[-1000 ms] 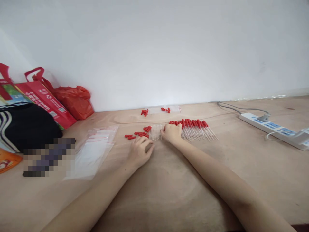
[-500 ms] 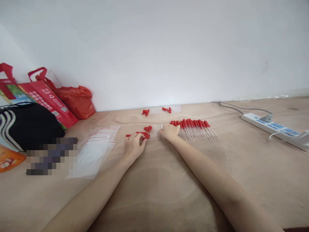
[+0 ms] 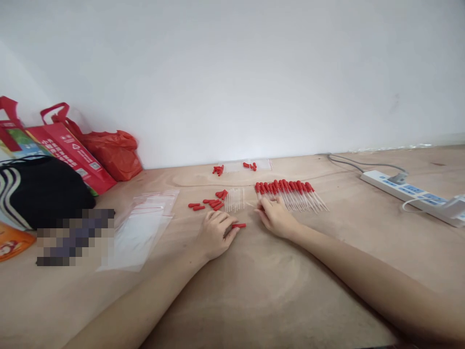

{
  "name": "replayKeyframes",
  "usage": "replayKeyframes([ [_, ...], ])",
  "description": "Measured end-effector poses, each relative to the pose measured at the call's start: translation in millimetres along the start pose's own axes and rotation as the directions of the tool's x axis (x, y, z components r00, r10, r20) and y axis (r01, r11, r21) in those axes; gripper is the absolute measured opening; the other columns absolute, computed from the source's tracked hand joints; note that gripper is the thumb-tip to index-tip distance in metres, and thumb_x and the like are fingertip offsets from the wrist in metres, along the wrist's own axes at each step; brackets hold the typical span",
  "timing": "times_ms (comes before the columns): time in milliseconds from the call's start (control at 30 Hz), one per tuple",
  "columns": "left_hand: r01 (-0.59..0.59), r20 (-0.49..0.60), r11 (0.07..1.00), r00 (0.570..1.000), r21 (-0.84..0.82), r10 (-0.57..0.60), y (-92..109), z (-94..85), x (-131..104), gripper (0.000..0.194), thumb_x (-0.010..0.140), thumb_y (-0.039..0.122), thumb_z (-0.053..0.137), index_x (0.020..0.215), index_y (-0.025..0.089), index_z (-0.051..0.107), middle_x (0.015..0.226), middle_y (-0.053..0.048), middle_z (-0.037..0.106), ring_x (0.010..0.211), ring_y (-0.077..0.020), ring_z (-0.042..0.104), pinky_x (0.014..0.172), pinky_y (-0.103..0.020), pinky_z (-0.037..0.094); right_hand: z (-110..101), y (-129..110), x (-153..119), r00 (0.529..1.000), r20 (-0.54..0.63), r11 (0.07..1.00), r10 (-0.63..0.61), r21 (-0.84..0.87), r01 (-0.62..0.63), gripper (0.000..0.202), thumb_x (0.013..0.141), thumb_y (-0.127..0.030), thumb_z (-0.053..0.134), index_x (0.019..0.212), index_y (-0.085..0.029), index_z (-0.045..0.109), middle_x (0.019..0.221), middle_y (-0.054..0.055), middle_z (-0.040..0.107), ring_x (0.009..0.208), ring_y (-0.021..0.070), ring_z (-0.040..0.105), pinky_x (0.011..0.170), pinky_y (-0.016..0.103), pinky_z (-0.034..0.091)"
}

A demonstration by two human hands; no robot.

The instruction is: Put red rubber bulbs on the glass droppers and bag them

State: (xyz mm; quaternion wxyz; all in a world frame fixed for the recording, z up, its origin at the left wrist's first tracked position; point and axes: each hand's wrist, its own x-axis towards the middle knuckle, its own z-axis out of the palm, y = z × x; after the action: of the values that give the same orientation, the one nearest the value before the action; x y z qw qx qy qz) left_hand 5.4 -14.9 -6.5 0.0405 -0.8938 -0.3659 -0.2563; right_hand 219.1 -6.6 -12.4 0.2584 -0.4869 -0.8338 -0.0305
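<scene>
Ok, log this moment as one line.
left hand: holds red bulb | right hand: holds clear tube | nearby: row of red-topped droppers, loose red bulbs

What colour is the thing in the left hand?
The small piece in the left hand is red; head view.

Plain pale wall (image 3: 254,82) (brighter low near centre) behind light-brown wooden tabletop (image 3: 250,295).

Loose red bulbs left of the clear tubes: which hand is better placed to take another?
Probably the left hand: it is right beside the loose bulbs, though it pinches one bulb. The right hand is farther off, right of the clear tubes.
</scene>
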Motion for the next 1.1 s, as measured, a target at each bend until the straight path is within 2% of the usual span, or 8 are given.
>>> replayKeyframes([
  [100,0.018,0.032,0.999,0.999,-0.030,-0.017,0,2.4,1,0.017,0.081,0.029,0.049,0.089,0.021,0.062,0.081,-0.004,0.058,0.081,-0.0187,0.053,0.077,-0.036,0.038,-7,14,-28,0.987,-0.013,0.984,-0.162,0.066,0.163,0.018,0.089,-0.023,0.032,0.081,-0.016,0.047,0.076,0.004,0.060,0.070,0.0136,0.053,0.075,0.030,0.032],
  [200,0.036,0.044,0.998,0.998,-0.048,-0.034,-2,4.9,2,0.028,0.078,0.036,0.053,0.098,0.018,0.062,0.089,-0.007,0.056,0.087,-0.0211,0.051,0.079,-0.037,0.040,-12,21,-41,0.975,-0.049,0.973,-0.219,0.067,0.222,0.019,0.088,-0.024,0.035,0.089,-0.015,0.052,0.080,0.006,0.061,0.070,0.0139,0.053,0.071,0.029,0.034],
  [267,0.029,0.053,0.998,0.998,-0.053,-0.026,-3,7.0,4,0.031,0.078,0.037,0.054,0.101,0.018,0.062,0.094,-0.008,0.056,0.089,-0.0218,0.051,0.081,-0.039,0.040,-11,21,-41,0.971,-0.087,0.973,-0.221,0.046,0.226,0.023,0.088,-0.024,0.035,0.098,-0.014,0.053,0.082,0.007,0.061,0.071,0.0143,0.053,0.071,0.030,0.035],
  [333,0.024,0.056,0.998,0.998,-0.049,-0.021,-4,9.3,7,0.026,0.080,0.034,0.052,0.097,0.020,0.064,0.097,-0.007,0.056,0.089,-0.0213,0.050,0.082,-0.040,0.040,-9,19,-39,0.969,-0.107,0.973,-0.222,0.035,0.226,0.026,0.088,-0.024,0.036,0.104,-0.014,0.054,0.083,0.008,0.062,0.071,0.0146,0.053,0.071,0.030,0.035],
  [467,0.021,0.029,0.999,0.999,-0.048,-0.020,0,11.4,11,0.019,0.084,0.028,0.047,0.087,0.022,0.065,0.095,-0.004,0.060,0.089,-0.0198,0.052,0.084,-0.040,0.037,-5,12,-34,0.966,-0.095,0.969,-0.239,0.039,0.244,0.025,0.088,-0.023,0.037,0.100,-0.017,0.058,0.081,0.006,0.062,0.075,0.0144,0.054,0.075,0.032,0.032],
  [600,0.009,0.030,0.997,1.000,-0.080,-0.007,9,9.1,11,0.017,0.086,0.024,0.043,0.086,0.020,0.059,0.086,-0.001,0.064,0.085,-0.0176,0.054,0.088,-0.039,0.033,-6,9,-35,0.966,-0.085,0.968,-0.246,0.036,0.250,0.024,0.086,-0.020,0.039,0.099,-0.019,0.059,0.079,0.004,0.061,0.075,0.0132,0.054,0.079,0.033,0.029],
  [800,-0.011,0.034,0.989,0.999,-0.146,0.016,16,8.9,9,0.016,0.088,0.024,0.038,0.088,0.020,0.053,0.086,0.000,0.064,0.086,-0.0149,0.056,0.100,-0.041,0.021,-8,7,-36,0.961,-0.111,0.964,-0.255,0.050,0.262,0.025,0.086,-0.021,0.039,0.101,-0.020,0.059,0.078,0.004,0.061,0.074,0.0130,0.053,0.080,0.034,0.027],
  [1100,0.008,0.045,0.981,0.999,-0.191,0.001,14,9.3,8,0.022,0.089,0.023,0.034,0.101,0.021,0.053,0.093,-0.002,0.065,0.091,-0.0157,0.057,0.099,-0.044,0.021,-8,7,-36,0.959,-0.144,0.968,-0.245,0.022,0.250,0.023,0.086,-0.020,0.039,0.098,-0.020,0.059,0.079,0.003,0.061,0.074,0.0121,0.053,0.081,0.034,0.028],
])
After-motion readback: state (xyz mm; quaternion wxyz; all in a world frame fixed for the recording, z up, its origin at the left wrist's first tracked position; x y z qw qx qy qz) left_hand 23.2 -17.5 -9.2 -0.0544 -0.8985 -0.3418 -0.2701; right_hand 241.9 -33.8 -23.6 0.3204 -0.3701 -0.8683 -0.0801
